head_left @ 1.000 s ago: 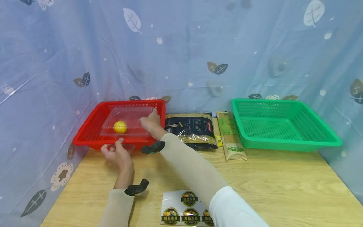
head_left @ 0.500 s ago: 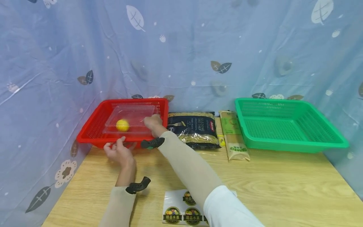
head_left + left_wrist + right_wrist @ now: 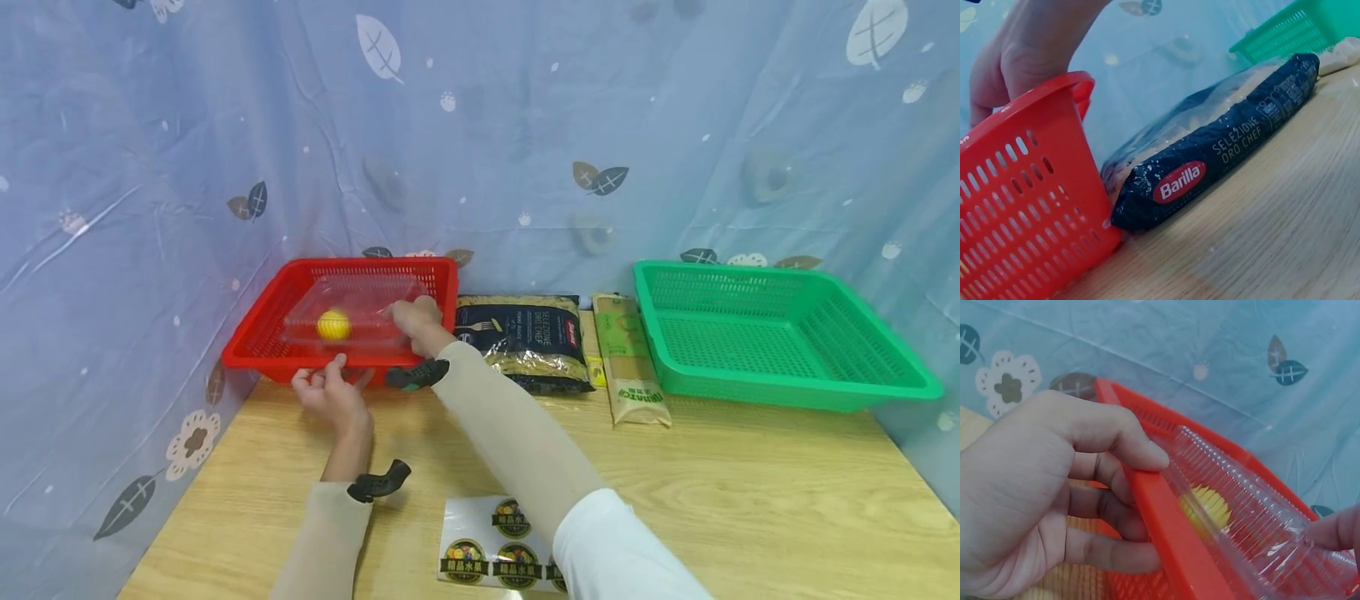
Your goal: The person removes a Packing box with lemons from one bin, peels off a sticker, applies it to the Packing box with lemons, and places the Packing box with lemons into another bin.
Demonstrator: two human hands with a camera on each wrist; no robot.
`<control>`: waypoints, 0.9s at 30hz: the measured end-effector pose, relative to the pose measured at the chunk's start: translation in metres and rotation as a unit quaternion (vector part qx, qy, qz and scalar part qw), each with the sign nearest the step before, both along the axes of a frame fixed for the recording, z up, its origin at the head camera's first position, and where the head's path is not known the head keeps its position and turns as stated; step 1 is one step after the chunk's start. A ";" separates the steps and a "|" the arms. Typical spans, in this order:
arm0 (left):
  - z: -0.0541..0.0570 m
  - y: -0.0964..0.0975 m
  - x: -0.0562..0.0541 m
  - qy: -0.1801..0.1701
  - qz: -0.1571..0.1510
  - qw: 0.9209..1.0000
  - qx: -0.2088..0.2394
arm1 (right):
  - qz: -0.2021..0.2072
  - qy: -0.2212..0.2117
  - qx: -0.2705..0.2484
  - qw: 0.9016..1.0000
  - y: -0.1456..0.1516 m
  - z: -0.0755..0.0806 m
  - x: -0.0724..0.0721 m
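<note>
In the head view, a clear plastic container sits in the red basket at the back left. A yellow ridged ball shows at its left front; the right wrist view shows the ball against the clear ridged wall. My left hand grips the basket's front rim; in the right wrist view this hand has its thumb on top and fingers curled beneath. My right hand reaches over the basket and pinches the container's right edge. Its fingertips are partly hidden in the head view.
Right of the red basket lies a Barilla pasta bag, then a long tan packet. A green basket stands at the back right. A sheet of fruit stickers lies at the table front, partly under my right arm. A curtain hangs behind.
The head view has turned a little left, so everything sits further right in it. Both hands keep their places at the basket and container.
</note>
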State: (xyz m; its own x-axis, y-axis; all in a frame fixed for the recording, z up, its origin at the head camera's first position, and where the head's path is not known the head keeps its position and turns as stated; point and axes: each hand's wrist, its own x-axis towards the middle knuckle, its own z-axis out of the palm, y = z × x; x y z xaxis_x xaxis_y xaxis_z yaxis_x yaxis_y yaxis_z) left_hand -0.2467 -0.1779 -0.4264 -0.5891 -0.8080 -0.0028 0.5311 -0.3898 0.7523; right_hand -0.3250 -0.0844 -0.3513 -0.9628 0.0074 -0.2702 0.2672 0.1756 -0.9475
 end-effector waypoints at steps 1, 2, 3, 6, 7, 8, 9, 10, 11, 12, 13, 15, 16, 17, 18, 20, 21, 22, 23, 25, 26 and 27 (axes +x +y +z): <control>0.001 0.000 0.000 0.002 -0.001 1.000 0.003 | -0.002 0.001 -0.009 1.000 0.001 0.002 0.000; 0.001 0.001 -0.001 0.002 -0.002 1.000 0.005 | -0.004 0.003 -0.018 1.000 0.002 0.004 0.000; 0.002 0.001 -0.001 0.002 -0.002 1.000 0.009 | -0.008 0.004 -0.025 1.000 0.003 0.005 0.000; 0.004 0.002 -0.001 0.001 0.001 1.000 0.022 | -0.017 0.009 -0.038 0.999 0.006 0.010 0.002; 0.004 0.002 -0.002 0.000 0.003 1.000 0.027 | -0.019 0.010 -0.043 0.999 0.008 0.011 0.003; 0.004 0.003 -0.001 -0.002 0.005 1.000 0.029 | -0.020 0.010 -0.049 0.999 0.009 0.012 0.004; 0.004 0.003 -0.002 -0.004 0.007 0.999 0.033 | -0.023 0.010 -0.054 0.998 0.010 0.013 0.005; 0.004 0.003 -0.002 -0.005 0.008 0.999 0.036 | -0.025 0.010 -0.061 0.998 0.012 0.014 0.006; 0.004 0.003 -0.001 -0.007 0.009 0.999 0.038 | -0.027 0.011 -0.065 0.997 0.013 0.015 0.007; 0.004 0.003 -0.001 -0.009 0.009 0.999 0.039 | -0.028 0.014 -0.071 0.997 0.015 0.016 0.008; 0.004 0.003 -0.001 -0.011 0.008 0.999 0.040 | -0.028 0.017 -0.076 0.997 0.016 0.018 0.009; 0.004 0.003 0.000 -0.016 0.007 0.999 0.043 | -0.032 0.027 -0.081 0.996 0.019 0.021 0.010; 0.004 0.003 0.000 -0.019 0.006 0.999 0.044 | -0.033 0.032 -0.084 0.995 0.020 0.023 0.011; 0.004 0.003 0.000 -0.021 0.006 0.999 0.045 | -0.033 0.039 -0.090 0.995 0.021 0.025 0.011; 0.004 0.002 0.000 -0.022 0.005 0.999 0.047 | -0.032 0.044 -0.097 0.994 0.022 0.026 0.011; 0.005 0.001 0.001 -0.025 0.005 0.998 0.050 | -0.031 0.050 -0.112 0.992 0.025 0.030 0.011; 0.005 0.001 0.001 -0.025 0.006 0.998 0.052 | -0.029 0.053 -0.122 0.991 0.026 0.032 0.011; 0.005 0.000 0.001 -0.025 0.005 0.998 0.055 | -0.026 0.054 -0.132 0.989 0.028 0.034 0.011; 0.005 0.000 0.001 -0.024 0.005 0.998 0.057 | -0.024 0.057 -0.141 0.988 0.029 0.036 0.012; 0.005 -0.001 0.001 -0.023 0.004 0.998 0.062 | -0.027 0.057 -0.152 0.986 0.033 0.039 0.012; 0.005 -0.001 0.001 -0.021 0.005 0.998 0.064 | -0.027 0.058 -0.157 0.985 0.035 0.040 0.013; 0.005 -0.001 0.002 -0.020 0.006 0.998 0.065 | -0.029 0.059 -0.163 0.984 0.037 0.041 0.013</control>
State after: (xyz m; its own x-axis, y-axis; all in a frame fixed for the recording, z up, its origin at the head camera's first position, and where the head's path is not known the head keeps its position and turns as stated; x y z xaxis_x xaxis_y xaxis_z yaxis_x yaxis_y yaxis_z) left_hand -0.2452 -0.1786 -0.4214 -0.5770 -0.8060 -0.1315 0.5060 -0.4793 0.7171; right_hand -0.3117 -0.0473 -0.3100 -0.9881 -0.0060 -0.1539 0.1529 -0.1552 -0.9760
